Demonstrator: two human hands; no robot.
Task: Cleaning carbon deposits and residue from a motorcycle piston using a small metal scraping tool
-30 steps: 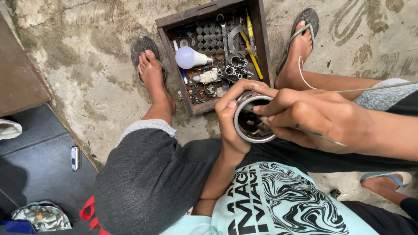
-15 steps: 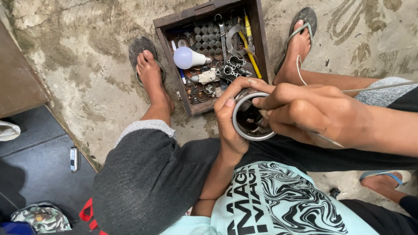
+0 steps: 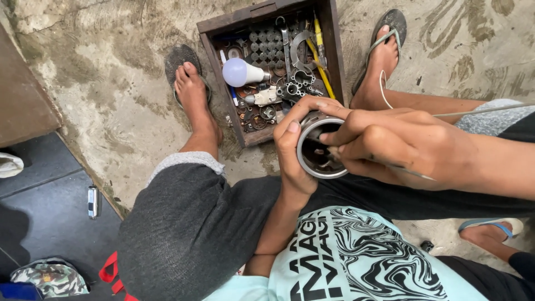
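My left hand wraps around a round metal cylinder housing, holding it open end up over my lap. My right hand grips a thin tool whose tip reaches into the housing's dark inside. A thin white wire runs from behind my right hand toward the right edge. What the tool touches inside the housing is hidden by my fingers.
A wooden box of metal parts, wrenches, a yellow-handled screwdriver and a white light bulb sits on the concrete floor between my sandalled feet. A dark mat with a small lighter-like object lies left. Another person's foot in a blue sandal is at lower right.
The housing and both hands stay together with only slight shifts. The view has tilted a little, moving the box upward in frame.
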